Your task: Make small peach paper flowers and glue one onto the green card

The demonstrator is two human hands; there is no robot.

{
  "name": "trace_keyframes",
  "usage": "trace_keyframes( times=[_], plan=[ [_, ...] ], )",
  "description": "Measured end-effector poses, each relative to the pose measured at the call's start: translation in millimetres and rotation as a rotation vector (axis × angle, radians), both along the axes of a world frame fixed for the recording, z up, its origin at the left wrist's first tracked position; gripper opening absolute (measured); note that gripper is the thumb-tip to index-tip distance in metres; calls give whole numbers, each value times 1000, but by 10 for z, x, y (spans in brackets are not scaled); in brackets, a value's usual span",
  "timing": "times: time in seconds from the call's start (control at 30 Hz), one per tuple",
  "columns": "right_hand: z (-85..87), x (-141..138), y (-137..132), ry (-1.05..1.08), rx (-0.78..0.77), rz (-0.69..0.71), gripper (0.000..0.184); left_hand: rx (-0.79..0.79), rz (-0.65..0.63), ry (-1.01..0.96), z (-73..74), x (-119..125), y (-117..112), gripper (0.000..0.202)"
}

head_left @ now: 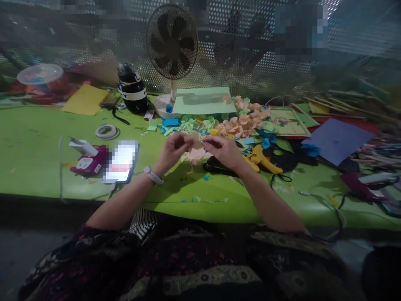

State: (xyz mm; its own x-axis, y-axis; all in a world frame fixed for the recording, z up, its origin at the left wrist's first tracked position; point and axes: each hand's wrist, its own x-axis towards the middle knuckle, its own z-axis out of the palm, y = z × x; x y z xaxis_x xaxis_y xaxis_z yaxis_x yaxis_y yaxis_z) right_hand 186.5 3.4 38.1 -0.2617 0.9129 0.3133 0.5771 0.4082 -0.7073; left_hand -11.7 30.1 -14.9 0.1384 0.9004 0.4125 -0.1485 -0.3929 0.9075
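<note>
Between my two hands is a small piece of peach paper (194, 142). My left hand (174, 149), with a white band (153, 175) on its wrist, pinches the paper's left side. The fingers of my right hand (224, 151) are closed at its right edge. Below them lie more pale pink paper pieces (198, 155) on the green table (175, 188). Just beyond is a heap of folded peach paper pieces (241, 123), with light green paper pieces (191, 124) to its left. A yellow-handled tool (265, 159) rests right of my right hand.
A phone (120, 161), a purple power block (90, 163) and a tape roll (107, 131) lie at left. Behind stand a black bottle (133, 92) and a fan (172, 44). Purple paper (340, 140), a framed picture (288, 121) and a cable (326, 198) are at right.
</note>
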Motion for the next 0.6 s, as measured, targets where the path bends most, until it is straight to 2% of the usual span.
trace_keyframes(
  times=[0.13,0.33,0.47,0.6],
  plan=[
    [34,81,23,51,21,-9,25,-115,16,-69,52,-14,-5,23],
    [217,525,80,63,147,-185,24,-228,67,-91,109,-64,5,22],
    [342,877,-30,-124,118,-297,25,-315,39,-97,128,-71,-20,27],
    [339,1183,-164,-393,-31,-399,24,-342,47,-96,123,-66,-24,25]
  ],
)
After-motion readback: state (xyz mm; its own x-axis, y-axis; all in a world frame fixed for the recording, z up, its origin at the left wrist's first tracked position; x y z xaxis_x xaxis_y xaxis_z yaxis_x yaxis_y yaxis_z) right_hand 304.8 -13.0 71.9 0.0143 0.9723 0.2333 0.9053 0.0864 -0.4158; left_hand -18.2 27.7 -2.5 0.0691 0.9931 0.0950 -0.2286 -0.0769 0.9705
